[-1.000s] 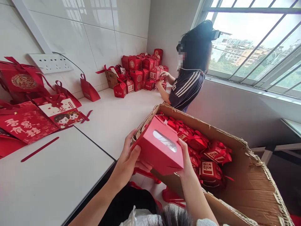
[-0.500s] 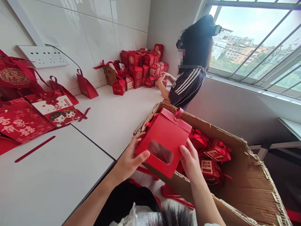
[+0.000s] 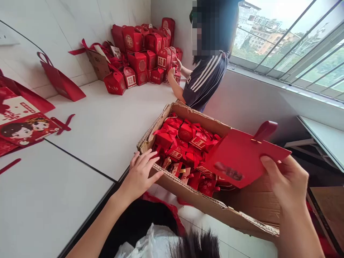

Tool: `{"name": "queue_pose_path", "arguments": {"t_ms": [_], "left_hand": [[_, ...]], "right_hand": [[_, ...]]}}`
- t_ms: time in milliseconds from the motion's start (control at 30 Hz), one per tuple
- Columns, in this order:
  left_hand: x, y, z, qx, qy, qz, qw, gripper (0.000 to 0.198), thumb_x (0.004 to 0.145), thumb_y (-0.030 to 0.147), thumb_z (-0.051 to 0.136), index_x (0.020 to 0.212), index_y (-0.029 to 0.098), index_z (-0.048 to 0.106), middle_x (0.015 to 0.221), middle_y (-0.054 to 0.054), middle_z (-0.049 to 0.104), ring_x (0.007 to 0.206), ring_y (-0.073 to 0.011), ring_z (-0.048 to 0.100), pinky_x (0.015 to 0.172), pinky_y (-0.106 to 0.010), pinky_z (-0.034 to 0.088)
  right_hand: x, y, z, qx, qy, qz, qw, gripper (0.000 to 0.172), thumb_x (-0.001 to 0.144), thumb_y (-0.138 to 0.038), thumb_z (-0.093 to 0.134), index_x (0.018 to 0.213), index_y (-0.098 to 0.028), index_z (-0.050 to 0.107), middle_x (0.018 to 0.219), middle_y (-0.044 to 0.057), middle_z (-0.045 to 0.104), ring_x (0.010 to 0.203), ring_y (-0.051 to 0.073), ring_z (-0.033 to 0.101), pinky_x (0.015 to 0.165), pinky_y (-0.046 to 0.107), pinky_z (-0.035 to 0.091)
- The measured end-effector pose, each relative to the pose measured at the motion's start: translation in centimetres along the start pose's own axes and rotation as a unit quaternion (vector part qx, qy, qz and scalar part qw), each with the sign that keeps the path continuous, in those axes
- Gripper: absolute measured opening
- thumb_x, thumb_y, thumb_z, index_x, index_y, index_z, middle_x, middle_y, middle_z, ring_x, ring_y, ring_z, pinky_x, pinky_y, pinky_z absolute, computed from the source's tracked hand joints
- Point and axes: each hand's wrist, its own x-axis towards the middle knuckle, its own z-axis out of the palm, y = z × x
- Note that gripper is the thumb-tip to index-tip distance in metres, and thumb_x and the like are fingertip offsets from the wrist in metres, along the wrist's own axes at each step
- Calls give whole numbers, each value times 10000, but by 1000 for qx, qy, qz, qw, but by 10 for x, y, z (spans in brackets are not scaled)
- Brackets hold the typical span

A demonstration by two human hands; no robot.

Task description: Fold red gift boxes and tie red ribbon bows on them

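Note:
My right hand (image 3: 287, 181) grips a red gift box (image 3: 242, 157) with a small clear window and a ribbon loop on top, held out to the right over the cardboard carton (image 3: 215, 209). My left hand (image 3: 141, 172) is empty, its fingers spread and resting on the carton's near-left rim. Inside the carton lie several small red ribboned boxes (image 3: 188, 143).
Another person (image 3: 206, 71) in a dark striped top stands at the far counter end handling a stack of red boxes (image 3: 145, 53). Red paper bags (image 3: 60, 80) and flat red cards (image 3: 24, 125) lie on the white counter (image 3: 107, 125) at left. A window runs along the right.
My left hand let go of the red gift box and dropped to the carton rim. My right hand carried the box to the right. The view tilted down and right.

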Motion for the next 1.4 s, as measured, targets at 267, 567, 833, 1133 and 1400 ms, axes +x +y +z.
{"name": "queue_pose_path", "arguments": {"t_ms": [267, 567, 833, 1133, 1400], "left_hand": [[19, 40, 2, -64, -39, 30, 997, 591, 693, 341, 742, 1250, 272, 558, 1333, -55, 540, 1293, -267, 416, 1145, -423, 201], [39, 60, 17, -245, -138, -32, 959, 355, 761, 348, 682, 1081, 215, 604, 1004, -49, 700, 918, -226, 666, 784, -315, 555], [43, 51, 12, -305, -18, -50, 951, 425, 724, 422, 711, 1059, 181, 609, 1048, -78, 698, 909, -230, 675, 714, -277, 571], [45, 51, 18, -298, -19, -50, 953, 436, 716, 420, 720, 1057, 173, 608, 1029, -77, 701, 897, -219, 683, 685, -244, 579], [48, 51, 21, -291, -31, -61, 954, 430, 726, 409, 717, 1064, 168, 607, 1023, -75, 708, 861, -198, 691, 702, -242, 588]], "right_hand": [[-14, -7, 43, 77, -86, -124, 986, 195, 820, -393, 612, 904, -225, 665, 828, 40, 659, 697, 176, 604, 590, 274, 489], [-24, -35, 74, 237, -281, -164, 915, 192, 870, -333, 576, 1041, -251, 610, 957, 54, 622, 829, 169, 603, 687, 262, 524], [-36, -27, 84, 296, -385, -50, 873, 496, 863, -473, 561, 1304, -295, 416, 1206, 102, 558, 1124, 228, 548, 930, 398, 504], [-33, -24, 80, 311, -389, -41, 866, 476, 860, -435, 589, 1287, -313, 416, 1225, 85, 544, 1083, 205, 566, 929, 397, 499], [-33, -23, 76, 303, -402, -23, 864, 511, 853, -418, 606, 1303, -324, 381, 1241, 81, 525, 1094, 194, 562, 938, 386, 497]]}}
